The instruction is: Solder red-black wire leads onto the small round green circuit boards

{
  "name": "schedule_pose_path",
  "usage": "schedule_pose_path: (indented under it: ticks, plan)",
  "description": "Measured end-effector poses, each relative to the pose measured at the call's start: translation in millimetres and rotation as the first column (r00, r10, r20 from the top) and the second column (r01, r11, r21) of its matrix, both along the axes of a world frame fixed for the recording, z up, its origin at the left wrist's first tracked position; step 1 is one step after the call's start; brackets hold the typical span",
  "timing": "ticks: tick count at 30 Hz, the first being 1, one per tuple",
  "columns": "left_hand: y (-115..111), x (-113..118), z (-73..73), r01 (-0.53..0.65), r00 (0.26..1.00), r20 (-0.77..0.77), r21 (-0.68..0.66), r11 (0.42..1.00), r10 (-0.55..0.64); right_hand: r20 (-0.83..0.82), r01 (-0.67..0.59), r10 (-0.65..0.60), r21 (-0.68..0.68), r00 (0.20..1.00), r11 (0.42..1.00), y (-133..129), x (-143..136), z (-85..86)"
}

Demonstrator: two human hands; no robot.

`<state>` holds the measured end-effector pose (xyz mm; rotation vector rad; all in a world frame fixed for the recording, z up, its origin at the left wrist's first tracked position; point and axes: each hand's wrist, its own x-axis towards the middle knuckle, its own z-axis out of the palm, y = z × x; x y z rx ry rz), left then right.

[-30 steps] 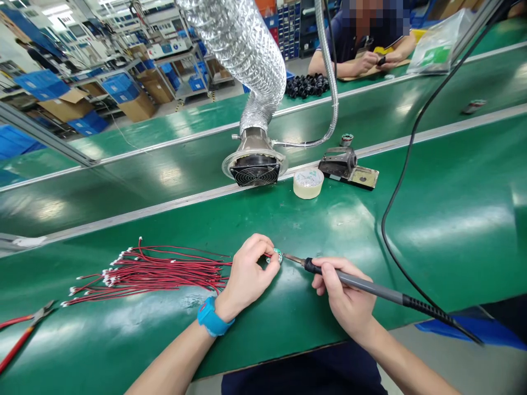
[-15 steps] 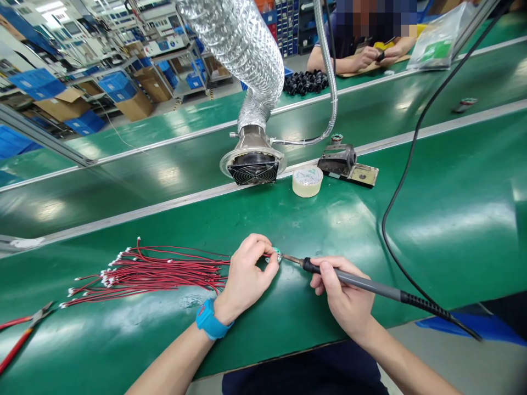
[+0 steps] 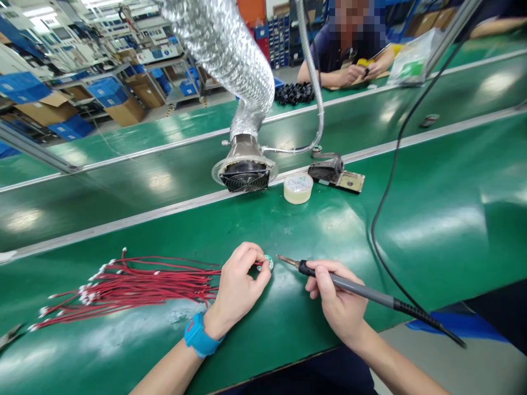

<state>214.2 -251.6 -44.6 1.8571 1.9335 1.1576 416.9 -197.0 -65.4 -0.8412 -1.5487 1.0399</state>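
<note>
My left hand [image 3: 242, 282], with a blue band at the wrist, pinches a red wire against a small round green circuit board [image 3: 268, 263] on the green mat. My right hand [image 3: 340, 296] is closed round a grey soldering iron [image 3: 362, 289]. The iron's tip points left and stands a little to the right of the board, apart from it. Left of my left hand lies a bundle of red wires [image 3: 144, 285] with white connectors, running under or behind the hand.
A fume extractor [image 3: 247, 173] hangs above the table. Behind the hands stand a tape roll [image 3: 298, 188] and an iron stand [image 3: 337, 174]. The iron's black cable [image 3: 381, 214] curves at the right. Pliers [image 3: 10, 336] lie far left. A person [image 3: 349, 49] works across the table.
The iron's tip has drawn back from the circuit board, leaving a small gap. The whole view has shifted, so table items appear further left.
</note>
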Motion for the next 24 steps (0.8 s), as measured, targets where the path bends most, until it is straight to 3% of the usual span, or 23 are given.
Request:
schedule_pose_path:
  ticks: [8,15,21,24]
  plan:
    - [-0.6,-1.5,-2.2,0.01,0.999,-0.034,0.014,1.0,-0.009,0.175,0.062,-0.101,0.212,0.979,0.975,54.5,15.5,13.9]
    - [-2.4,-0.6,1.1,-0.001,0.999,-0.034,0.003,1.0,0.001,0.174,0.188,-0.277,0.402,0.945,0.896,116.4,24.2,18.0]
    - [-7.8,-11.8,1.0,0.103,0.975,-0.18,-0.136,0.985,-0.127,0.177,0.177,-0.288,0.469,0.941,0.865,131.3,23.2,7.7]
    - [-10.1,-18.7,9.3,0.109,0.975,-0.175,-0.158,0.981,-0.137,0.195,0.13,-0.264,0.518,0.944,0.846,135.0,23.0,8.2]
